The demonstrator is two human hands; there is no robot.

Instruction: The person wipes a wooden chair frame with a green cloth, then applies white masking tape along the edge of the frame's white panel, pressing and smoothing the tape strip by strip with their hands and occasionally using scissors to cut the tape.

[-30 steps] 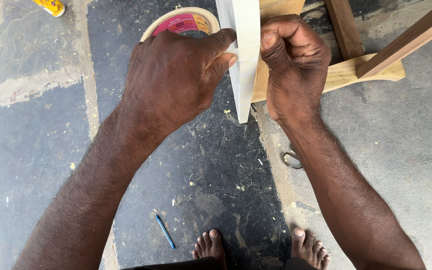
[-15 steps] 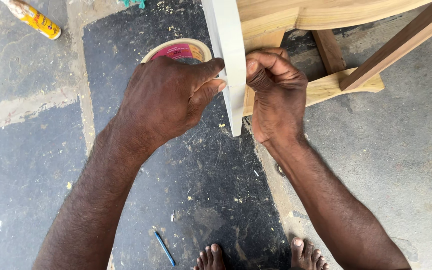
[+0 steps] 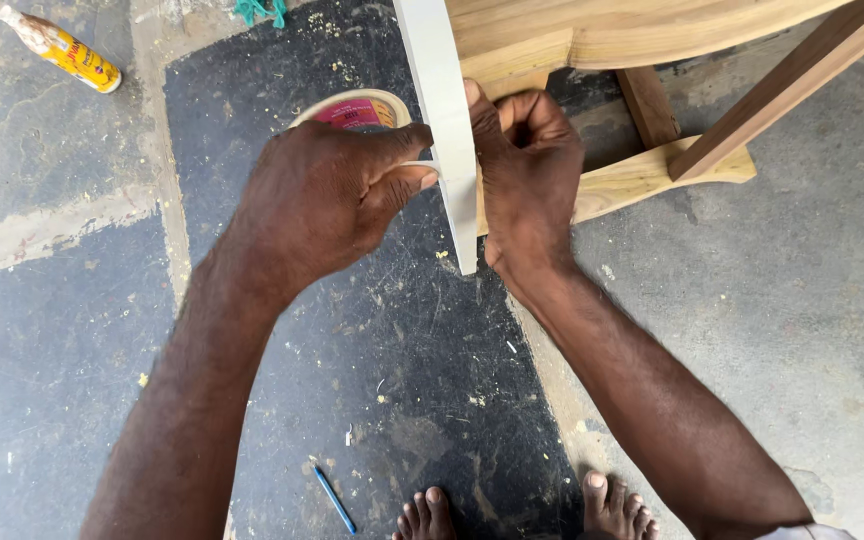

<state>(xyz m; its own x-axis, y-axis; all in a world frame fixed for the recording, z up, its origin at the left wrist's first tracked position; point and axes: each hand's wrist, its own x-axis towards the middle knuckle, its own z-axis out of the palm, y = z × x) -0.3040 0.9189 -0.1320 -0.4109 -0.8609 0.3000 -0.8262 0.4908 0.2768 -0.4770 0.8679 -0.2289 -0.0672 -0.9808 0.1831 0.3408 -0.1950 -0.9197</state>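
A narrow white strip (image 3: 449,120) runs edge-on from the top of the head view down to mid-frame. My left hand (image 3: 327,195) pinches its left face with thumb and fingers. My right hand (image 3: 529,180) is closed against its right face, beside pale wooden furniture (image 3: 592,40). A roll of tape (image 3: 357,108) with a red core lies on the floor just behind my left hand, partly hidden by it.
A yellow glue bottle (image 3: 64,50) lies at the upper left. A blue pen (image 3: 334,500) lies near my bare feet (image 3: 512,510). A dark wooden leg (image 3: 782,90) slants at the upper right. The dark floor slab (image 3: 372,330) is strewn with wood chips.
The view has shifted, so the strip, tape roll and both hands sit lower in the frame. Both hands keep their hold on the strip.
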